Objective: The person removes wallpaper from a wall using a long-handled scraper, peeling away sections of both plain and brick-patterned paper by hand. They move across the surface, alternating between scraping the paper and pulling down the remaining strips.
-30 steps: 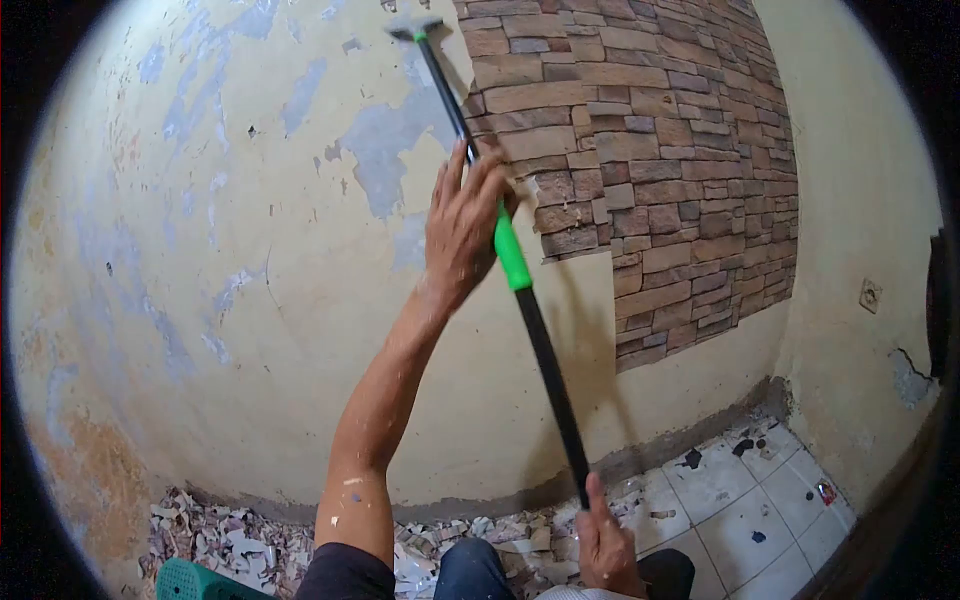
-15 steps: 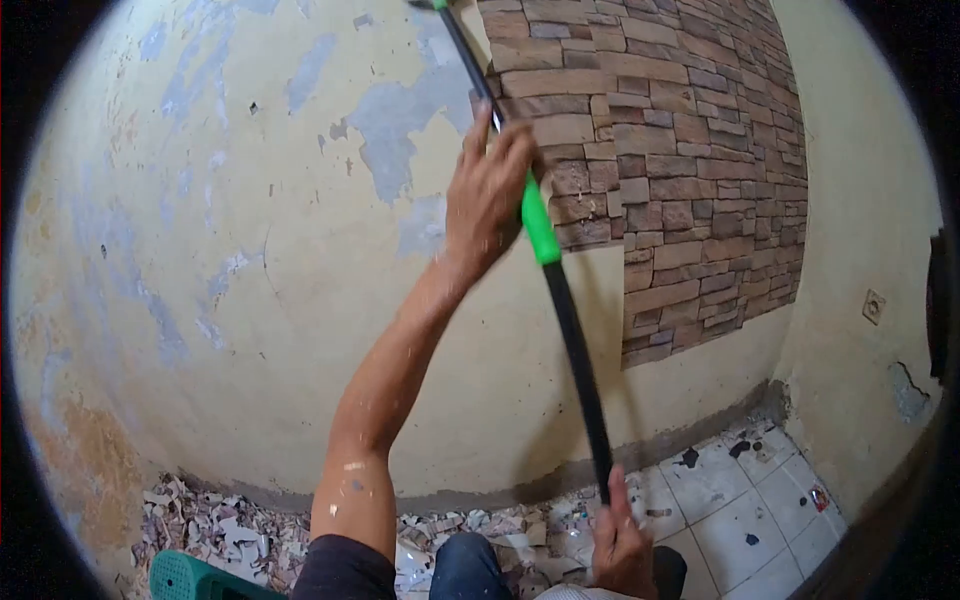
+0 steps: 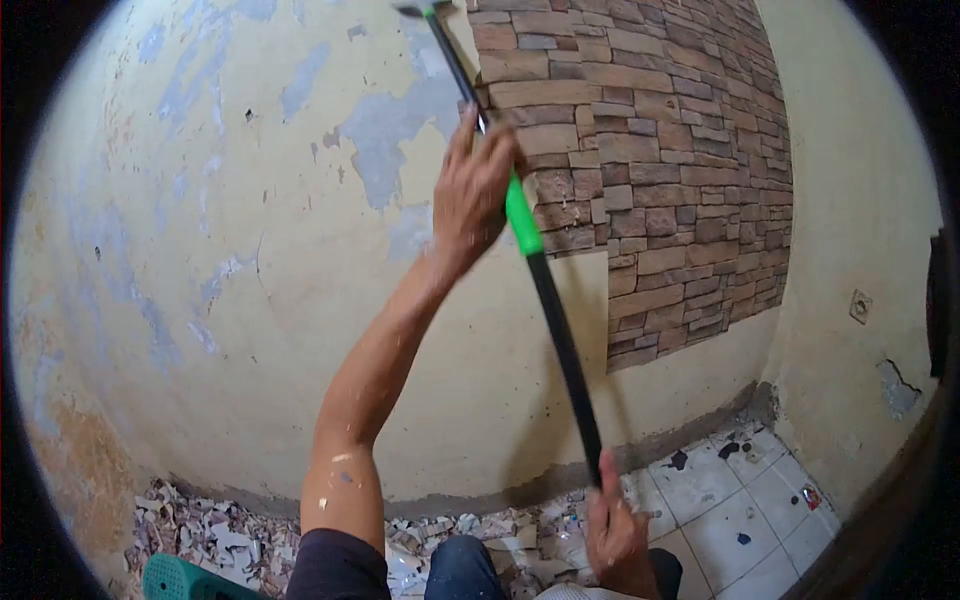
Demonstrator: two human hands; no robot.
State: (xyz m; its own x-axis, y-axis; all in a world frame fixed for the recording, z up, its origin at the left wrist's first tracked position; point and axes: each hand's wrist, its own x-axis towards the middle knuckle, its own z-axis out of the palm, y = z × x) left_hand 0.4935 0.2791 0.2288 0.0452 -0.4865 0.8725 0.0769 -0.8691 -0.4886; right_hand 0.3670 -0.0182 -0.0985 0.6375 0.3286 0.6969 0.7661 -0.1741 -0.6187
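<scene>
Two hands clamp one long-handled scraper (image 3: 570, 360). The left hand (image 3: 470, 195) closes at the upper part of the green sleeve (image 3: 522, 222); the right hand (image 3: 618, 540) closes around the lower end. The long axis slants up and leftward in front of the wall (image 3: 460, 400). The head (image 3: 428, 10) lies beyond the left hand, the nearer one, beside the brick-patterned covering (image 3: 690, 160). Head-to-wall contact cannot be determined.
</scene>
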